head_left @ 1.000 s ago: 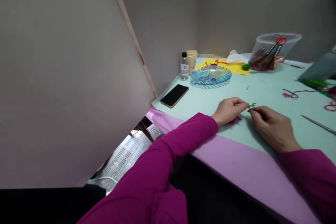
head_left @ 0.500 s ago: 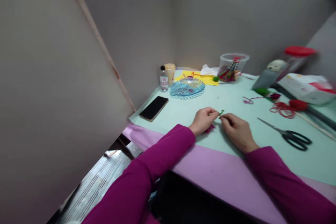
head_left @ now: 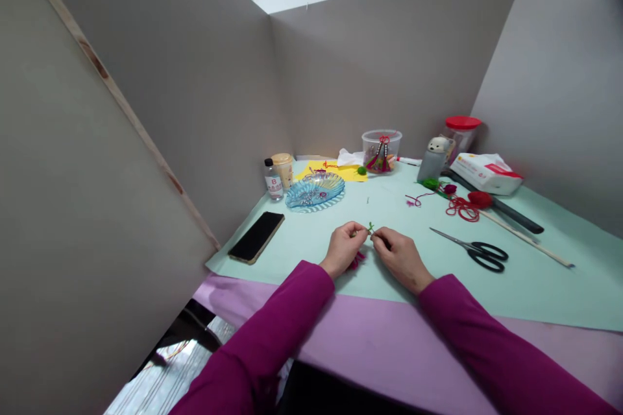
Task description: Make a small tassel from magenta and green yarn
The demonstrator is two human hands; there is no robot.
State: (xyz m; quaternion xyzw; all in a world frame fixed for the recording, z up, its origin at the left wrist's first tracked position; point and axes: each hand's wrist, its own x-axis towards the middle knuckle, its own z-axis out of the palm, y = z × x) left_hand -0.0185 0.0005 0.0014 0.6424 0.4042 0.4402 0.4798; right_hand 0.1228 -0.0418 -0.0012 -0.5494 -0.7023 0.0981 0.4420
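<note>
A short piece of green yarn (head_left: 370, 227) shows between my fingertips above the table. My left hand (head_left: 344, 248) pinches one side of it, and my right hand (head_left: 399, 258) pinches the other. Magenta yarn strands, like a tassel (head_left: 357, 260), stick out beneath my left hand; how they join the green yarn is hidden by the fingers. Black-handled scissors (head_left: 474, 249) lie to the right of my right hand, blades pointing left. Beyond my left hand sits a blue shell-shaped dish (head_left: 315, 193) holding small beads.
A phone (head_left: 257, 237) lies at left, near a small bottle (head_left: 274, 180). Behind stands a clear tub (head_left: 382, 150) with tassels. Red yarn (head_left: 479, 200), a pale stick (head_left: 528, 238) and a tissue pack (head_left: 487, 172) are at right. Grey partitions (head_left: 389, 71) enclose the table.
The view has swung up and to the right, so the table things appear further left. Both hands keep their pinch at the green yarn, nearly in the same place.
</note>
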